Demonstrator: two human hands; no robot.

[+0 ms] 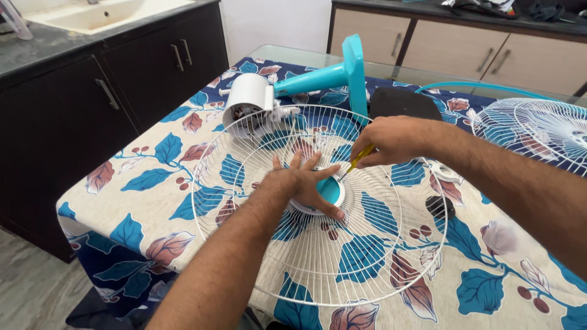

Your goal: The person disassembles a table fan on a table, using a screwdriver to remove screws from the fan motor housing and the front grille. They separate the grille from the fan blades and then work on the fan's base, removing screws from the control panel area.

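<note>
A round white wire fan grille lies flat on the table with a teal hub cap at its centre. My left hand rests palm down on the hub, fingers spread over the wires. My right hand grips a yellow-handled screwdriver, its tip angled down at the hub's right edge. Behind the grille lies the fan body, with a white motor housing and a teal stand on its side.
A leaf-patterned cloth covers the table. A second white grille lies at the right edge, a black pad behind my right hand. Dark cabinets stand left, beige drawers at the back.
</note>
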